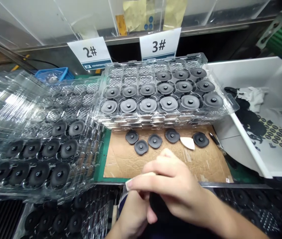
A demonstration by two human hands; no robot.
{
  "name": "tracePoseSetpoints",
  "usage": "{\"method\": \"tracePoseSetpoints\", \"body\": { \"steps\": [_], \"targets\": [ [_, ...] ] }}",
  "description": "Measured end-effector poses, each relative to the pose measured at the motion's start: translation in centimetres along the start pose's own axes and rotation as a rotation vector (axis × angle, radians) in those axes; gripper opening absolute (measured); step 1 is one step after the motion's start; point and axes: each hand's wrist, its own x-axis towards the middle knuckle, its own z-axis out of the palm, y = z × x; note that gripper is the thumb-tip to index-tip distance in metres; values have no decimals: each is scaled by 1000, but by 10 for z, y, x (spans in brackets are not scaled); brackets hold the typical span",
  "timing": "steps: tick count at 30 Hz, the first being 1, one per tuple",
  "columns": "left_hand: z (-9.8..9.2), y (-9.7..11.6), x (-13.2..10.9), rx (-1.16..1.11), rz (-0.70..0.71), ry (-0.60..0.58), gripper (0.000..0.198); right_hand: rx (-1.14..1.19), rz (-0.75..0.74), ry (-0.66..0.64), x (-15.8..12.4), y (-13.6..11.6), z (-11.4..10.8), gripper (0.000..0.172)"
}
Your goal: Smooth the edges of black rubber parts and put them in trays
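My right hand (173, 186) is curled over my left hand (134, 212) at the table's front edge. The fingers of both hands are closed together, and whatever lies between them is hidden. A dark patch shows below my right palm, and I cannot tell whether it is a held part or clothing. Just beyond my hands, several black round discs with a small central stud (155, 141) lie on a cardboard sheet (123, 162). A white, pointed flat piece (187, 143) sits among them.
Behind the cardboard, stacked clear trays (156, 116) hold rows of discs. More clear trays (81, 162) stand at left. On the right, a white bin (250, 142) contains black scraps and a sheet of ring stickers (276, 134). A dark pen-like tool (217, 141) lies beside it.
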Motion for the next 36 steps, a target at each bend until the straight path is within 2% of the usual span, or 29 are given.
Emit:
{"method": "tracePoseSetpoints", "body": {
  "steps": [2,4,6,8,11,14,16,20,22,24,25,28,29,33,34,36],
  "targets": [
    [2,1,0,21,9,-103,67,133,108,173,0,7,-4,25],
    [0,2,2,-48,-4,-188,62,193,268,375,-4,19,-6,23],
    [-6,3,5,-178,-25,-184,58,146,457,491,-14,36,-2,21],
    [-14,3,8,-280,-19,-120,51,43,587,440,-32,57,10,23],
    [-26,3,13,-369,16,-17,44,-64,659,258,-69,83,38,26],
    [-31,5,17,-395,20,34,48,-64,660,167,-94,94,58,23],
    [-30,6,18,-372,29,45,52,-53,663,164,-92,91,55,23],
    [-23,4,18,-290,73,37,50,-40,639,304,-49,56,25,26],
    [-21,2,17,-241,98,26,51,-13,488,400,-23,31,14,26],
    [-22,2,14,-193,99,26,54,10,313,325,-4,10,10,26],
    [-23,2,13,-173,94,31,54,33,268,240,2,4,9,26],
    [-25,3,10,-140,113,64,53,90,272,1,11,-3,12,23],
    [-25,3,10,-134,123,66,53,65,279,0,13,-2,13,22],
    [-22,4,9,-139,127,21,54,-77,172,225,11,0,15,25],
    [-22,5,10,-147,126,3,55,-51,138,208,8,-1,14,25],
    [-22,8,10,-156,116,-16,57,37,129,88,3,-3,11,23]
  ]
}}
